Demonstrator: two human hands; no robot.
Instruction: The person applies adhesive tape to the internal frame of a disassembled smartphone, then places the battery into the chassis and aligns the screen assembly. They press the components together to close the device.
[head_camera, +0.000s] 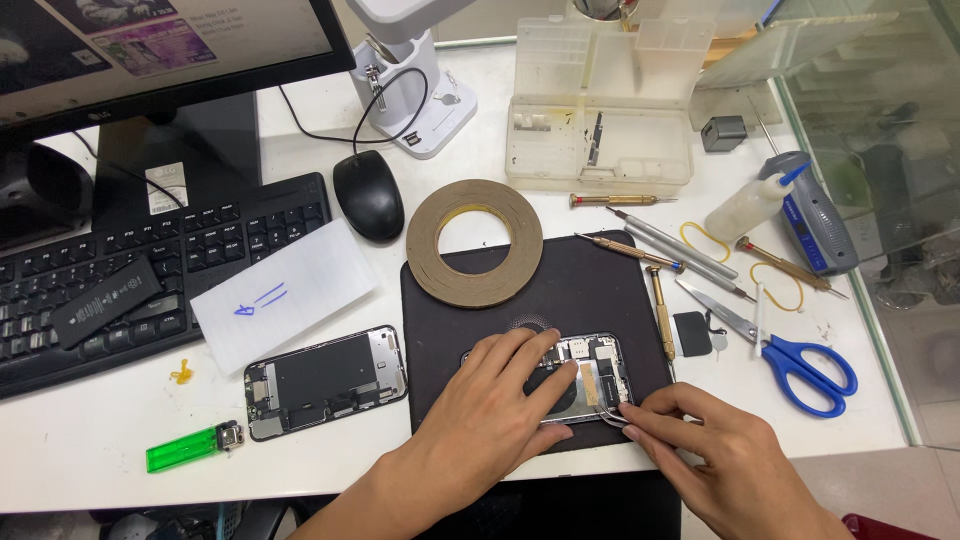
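The opened silver phone chassis w/ exposed boards and connectors (590, 370) lies on the black rectangular work mat (600, 290), near the mat's front edge, mostly under the left hand (490, 415). Left hand lies flat on it, fingers spread a bit, fingertips pressing the chassis middle; it pins the phone, not gripping round it. Only the chassis' right end shows past the fingers. Right hand (715, 450) sits just right of and in front of the phone, thumb and forefinger pinched together on thin metal tweezers (612, 415), whose tips touch the phone's front right corner area.

Labels etc.: a white lined paper slip w/ blue pen marks (285, 295) lies left of the mat, tilted, partly over the black keyboard (150, 270). A black flat battery pack w/ small white print (105, 300) rests on the keys. White sticker on the monitor stand (165, 185), behind the keyboard. Brown ring-shaped roll of tape (475, 242) overlaps the mat's back left corner.

Orientation: the phone's long axis runs approx. left-right, slightly tilted, right end a bit farther from the person. Which end is the top, can't tell, hand covers it. A second opened phone frame, silver w/ dark centre (325, 382), lies left of the mat, roughly parallel; a green translucent lighter (190, 448) sits in front of it.
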